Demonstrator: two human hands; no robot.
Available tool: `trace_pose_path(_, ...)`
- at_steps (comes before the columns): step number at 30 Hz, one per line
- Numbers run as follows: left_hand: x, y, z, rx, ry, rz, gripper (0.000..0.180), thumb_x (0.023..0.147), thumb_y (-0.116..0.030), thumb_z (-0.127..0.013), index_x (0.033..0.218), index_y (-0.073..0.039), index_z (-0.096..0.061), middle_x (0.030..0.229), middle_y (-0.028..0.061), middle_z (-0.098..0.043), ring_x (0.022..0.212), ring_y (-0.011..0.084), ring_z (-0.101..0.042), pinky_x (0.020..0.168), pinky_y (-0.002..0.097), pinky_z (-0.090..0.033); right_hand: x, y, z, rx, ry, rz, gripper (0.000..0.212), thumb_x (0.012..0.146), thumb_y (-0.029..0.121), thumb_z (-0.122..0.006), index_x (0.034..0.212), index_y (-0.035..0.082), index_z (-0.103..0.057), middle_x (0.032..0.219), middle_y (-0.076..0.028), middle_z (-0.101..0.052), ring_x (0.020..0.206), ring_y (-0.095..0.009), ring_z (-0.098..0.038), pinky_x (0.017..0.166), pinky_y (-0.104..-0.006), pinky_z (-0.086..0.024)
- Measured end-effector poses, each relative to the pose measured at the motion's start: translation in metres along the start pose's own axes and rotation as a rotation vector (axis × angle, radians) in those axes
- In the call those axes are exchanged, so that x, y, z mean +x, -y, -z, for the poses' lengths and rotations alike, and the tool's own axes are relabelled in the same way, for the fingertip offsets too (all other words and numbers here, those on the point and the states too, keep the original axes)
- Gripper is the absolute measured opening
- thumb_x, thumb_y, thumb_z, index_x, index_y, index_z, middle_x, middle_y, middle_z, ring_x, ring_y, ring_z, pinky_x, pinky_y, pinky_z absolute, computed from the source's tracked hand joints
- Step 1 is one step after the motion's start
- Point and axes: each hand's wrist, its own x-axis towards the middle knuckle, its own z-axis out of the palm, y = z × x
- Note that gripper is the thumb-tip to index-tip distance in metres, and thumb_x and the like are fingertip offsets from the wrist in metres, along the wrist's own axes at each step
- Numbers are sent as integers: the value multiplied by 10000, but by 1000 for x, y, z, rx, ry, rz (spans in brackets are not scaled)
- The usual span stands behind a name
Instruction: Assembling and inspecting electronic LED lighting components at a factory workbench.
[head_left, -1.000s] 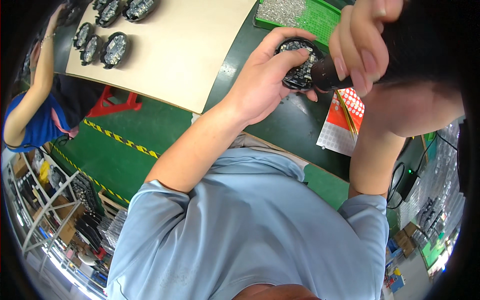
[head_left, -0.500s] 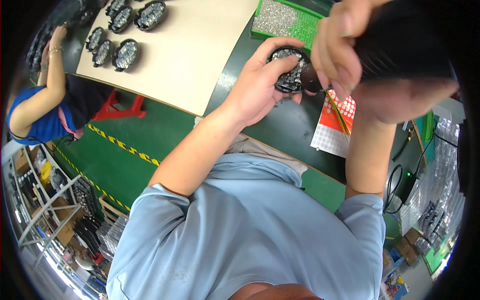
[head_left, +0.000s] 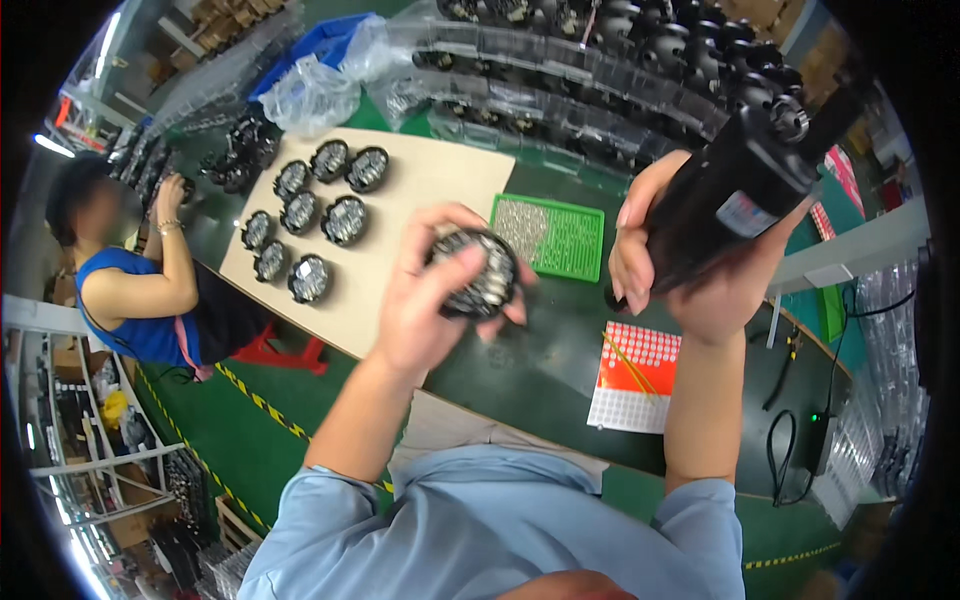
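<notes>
In my left hand (head_left: 420, 290) I grip a round black housing with a circuit board (head_left: 490, 275), thumb across its face and fingers round its rim. It is held up above the table near the edge of the beige board. My right hand (head_left: 700, 285) is wrapped round a thick black electric screwdriver (head_left: 715, 205), raised to the right and apart from the housing. Between the two hands, on the dark table, lies a green tray (head_left: 603, 235) with small metal screws (head_left: 521, 228) on its left side. Several similar round housings (head_left: 345, 220) rest on the beige board (head_left: 420, 165).
A red and white sticker sheet (head_left: 620, 415) lies near the table's front, with thin yellow tweezers (head_left: 630, 362) on it. Clear trays of black parts (head_left: 580, 75) line the back. Plastic bags (head_left: 312, 95) sit at the back left. A co-worker in blue (head_left: 135, 290) sits left.
The view has tilted up, showing more of the table's back. My right hand has drawn the screwdriver away from the housing, and my left hand has moved left with the housing.
</notes>
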Motion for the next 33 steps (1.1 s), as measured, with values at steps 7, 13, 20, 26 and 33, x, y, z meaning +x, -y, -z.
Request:
trace_pose_path(7,94,-98,31,253,7,-354,258,1022,-120,-479,1272,-75,-437,1060,308,-649,816,289,-668,566,289,-473,5,-7,2,-16,-19,-43,1004,911,857,-131,990,-59,-533,570,-93,-559,434,-165,-538,463,-293,-489)
trace_pose_path(13,188,-147,46,370,-31,-433,277,1013,-63,-467,1288,-54,-430,1111,323,-643,872,341,-677,674,350,-501,5,-12,14,-24,16,-44,1002,913,854,-136,1023,-63,-525,599,-100,-576,472,-163,-556,476,-290,-493)
trace_pose_path(20,277,-169,58,544,-105,-397,263,1028,-70,-444,1281,-22,-393,1111,287,-650,892,328,-709,700,357,-552,5,-9,17,-77,-8,-95,1018,879,890,-189,1000,-63,-526,596,-100,-568,472,-165,-567,481,-295,-501)
trace_pose_path(26,353,-168,88,647,-79,-266,254,1020,-146,-540,1240,-52,-455,1097,177,-637,879,327,-725,709,413,-635,9,-12,22,-70,-25,-145,1046,829,933,-253,987,-63,-529,598,-98,-571,478,-166,-581,495,-299,-510)
trace_pose_path(33,422,-151,104,1019,-184,-207,542,923,-470,-697,1292,-78,-632,1184,115,-683,1022,237,-675,831,413,-601,10,-9,26,-146,-81,-167,1072,802,951,-279,989,-71,-542,611,-103,-583,501,-166,-591,515,-299,-521)
